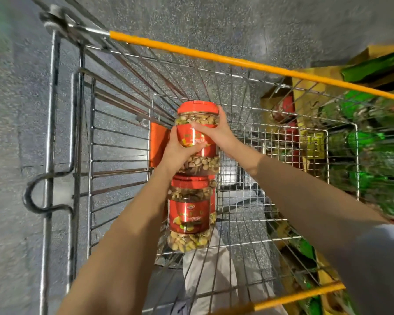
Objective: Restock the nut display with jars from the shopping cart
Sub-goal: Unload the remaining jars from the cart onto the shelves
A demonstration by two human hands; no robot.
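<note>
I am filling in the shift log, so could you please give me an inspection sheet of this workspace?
Surface: wire shopping cart with orange-trimmed rims, seen from above.
Job's things: held jar of nuts with a red lid, raised inside the cart. A second jar sits just below it; I cannot tell if they touch.
Clutter: orange flap on the cart wall behind the jars.
Grippers: left hand and right hand both grip the held jar around its label.
Cables: nothing seen.
Surroundings: grey speckled floor; blurred green and yellow packs beyond the cart's right side.
</note>
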